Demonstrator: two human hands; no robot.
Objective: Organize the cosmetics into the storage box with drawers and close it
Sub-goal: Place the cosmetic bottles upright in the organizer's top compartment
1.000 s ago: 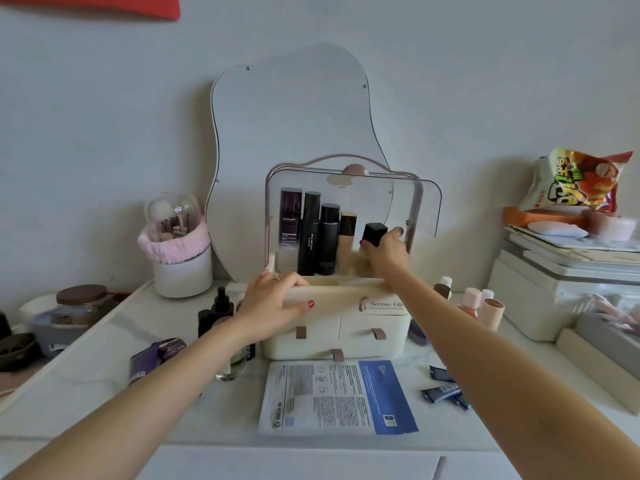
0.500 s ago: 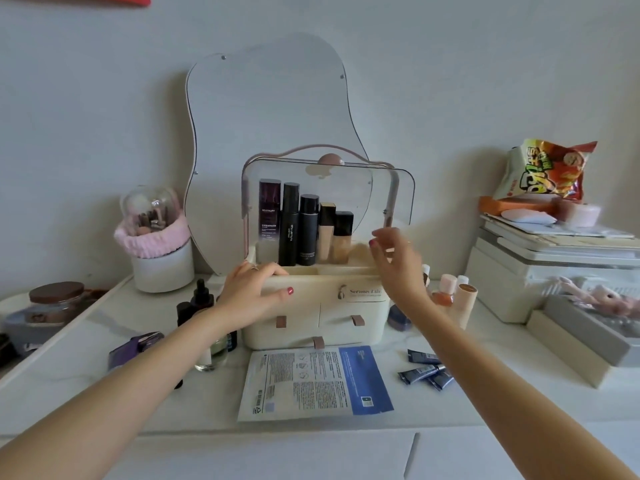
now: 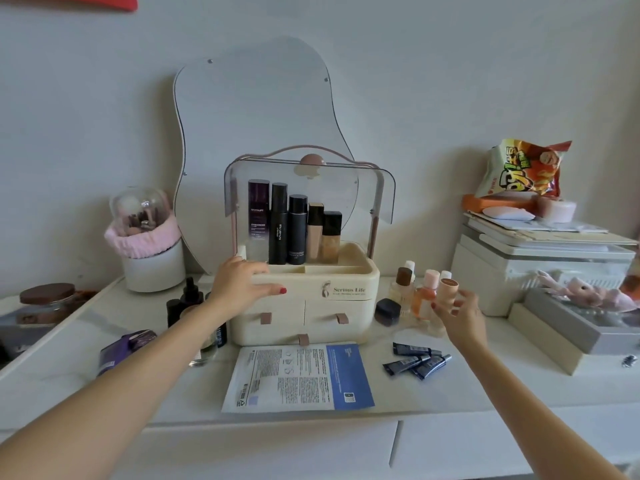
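A cream storage box (image 3: 343,306) with three closed drawers stands mid-table, its clear lid (image 3: 346,188) raised. Several tall bottles (image 3: 294,226) stand in its top tray. My left hand (image 3: 242,285) rests on the box's front left top edge, fingers fairly straight. My right hand (image 3: 457,317) hovers with spread fingers at a cluster of small peach and white bottles (image 3: 429,292) to the right of the box, holding nothing that I can see. A small dark jar (image 3: 387,311) sits beside them.
A sheet-mask packet (image 3: 298,379) lies in front of the box, dark tubes (image 3: 417,360) to its right. Dark dropper bottles (image 3: 188,303) and a purple pack (image 3: 124,348) sit left. A brush holder (image 3: 149,237), mirror (image 3: 256,133) and stacked white boxes (image 3: 540,265) line the back.
My right hand left a black-capped bottle in the box tray, pulled out and moved down right to the small bottles. My left hand stayed on the box.
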